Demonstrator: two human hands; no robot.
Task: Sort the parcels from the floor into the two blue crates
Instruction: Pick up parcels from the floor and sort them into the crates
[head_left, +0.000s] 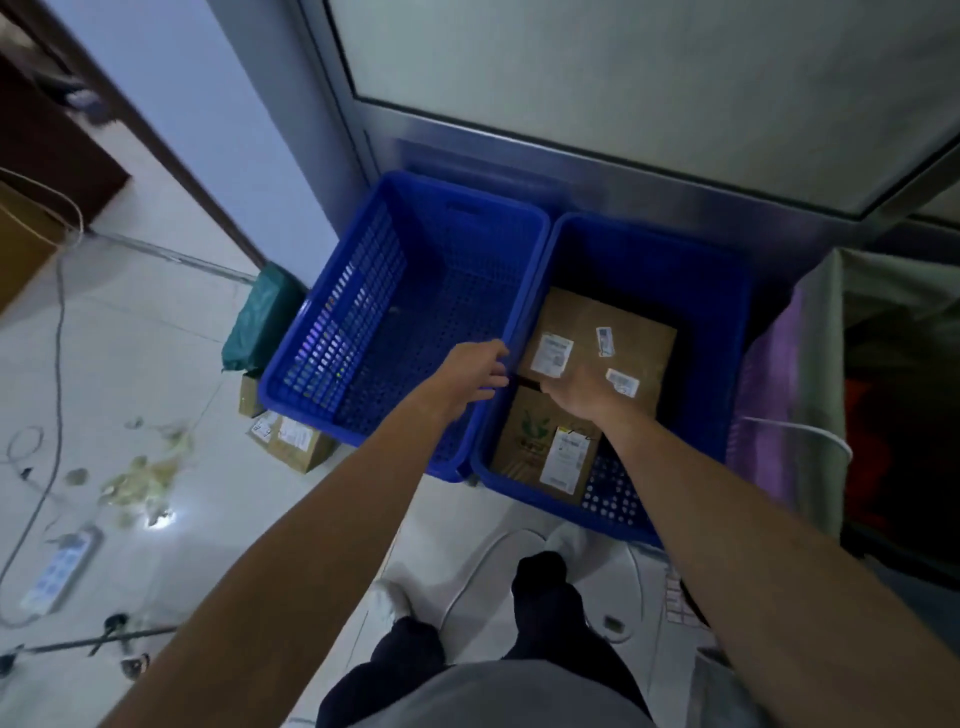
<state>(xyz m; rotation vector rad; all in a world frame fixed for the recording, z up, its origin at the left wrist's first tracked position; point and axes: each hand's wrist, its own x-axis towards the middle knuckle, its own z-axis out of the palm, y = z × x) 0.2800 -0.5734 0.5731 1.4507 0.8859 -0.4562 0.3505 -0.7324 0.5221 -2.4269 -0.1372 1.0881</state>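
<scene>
Two blue crates stand side by side on the floor against a metal-framed panel. The left crate (337, 322) lies at about 11 o'clock from the person's feet and the right crate (649, 260) at about 1 o'clock.

In the right crate lie two brown parcels. The larger parcel (587, 322), bearing three white labels, sits at the 12 o'clock end. The smaller parcel (524, 441), with green print and one white label, sits at the 6 o'clock end, touching the first.

The left hand (478, 371) hovers over the rims where the crates meet, its fingers loose and holding nothing. The right hand (576, 395) is palm-down over the seam between the two parcels. Its fingers are blurred, so whether it grips either one cannot be told.

At 9 o'clock of the left crate a green bag parcel (260, 322) leans beside it. At 7 o'clock, small cardboard boxes (291, 441) lie on the floor (156, 338). A power strip (62, 571) lies well apart at the view's 8 o'clock.
</scene>
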